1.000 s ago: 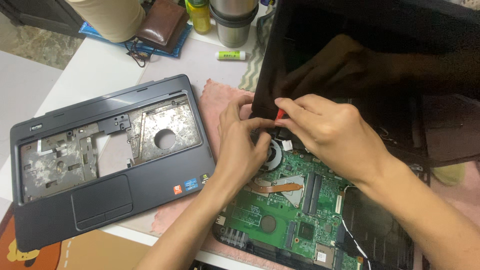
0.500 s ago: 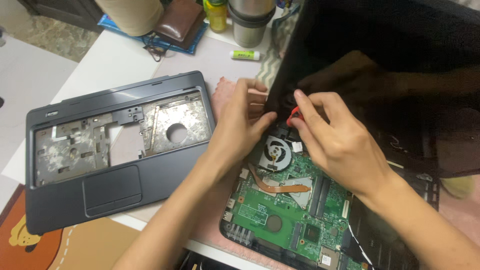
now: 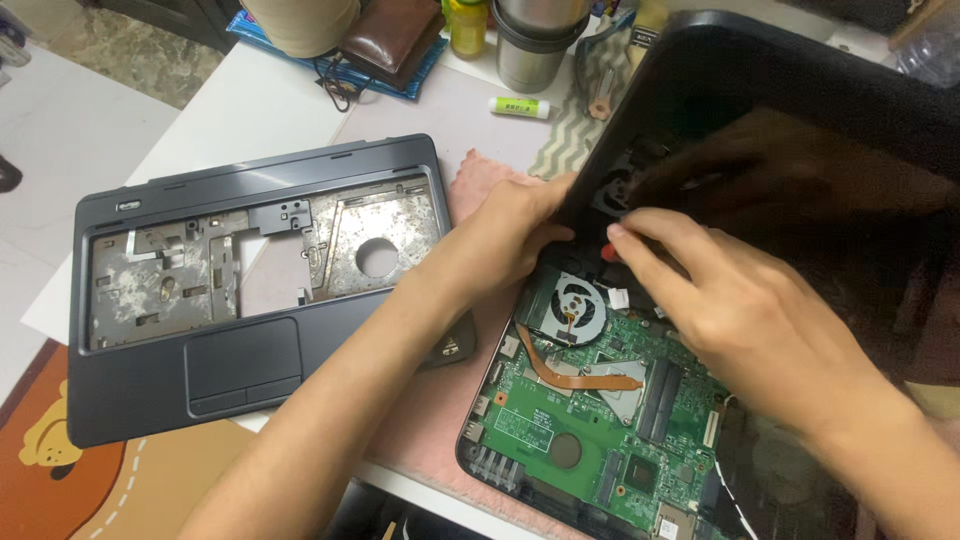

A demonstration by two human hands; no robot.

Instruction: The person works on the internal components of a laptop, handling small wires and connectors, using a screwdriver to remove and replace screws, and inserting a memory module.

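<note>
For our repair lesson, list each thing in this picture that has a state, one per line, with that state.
Laptop base: opened up, green circuit board bare.
Palmrest cover: taken off, lying flat on the table beside the base.
Screen: dark, tilted up.
Cooling fan: uncovered.
Left hand: at the hinge corner.
Right hand: pinching a small red-tipped tool.
Steel cup: upright.

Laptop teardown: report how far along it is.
Done: the palmrest cover is off, lying left of the open base. In hand: both the left hand and the right hand work by the hinge above the cooling fan. Left: the motherboard and fan sit in the base.
</note>
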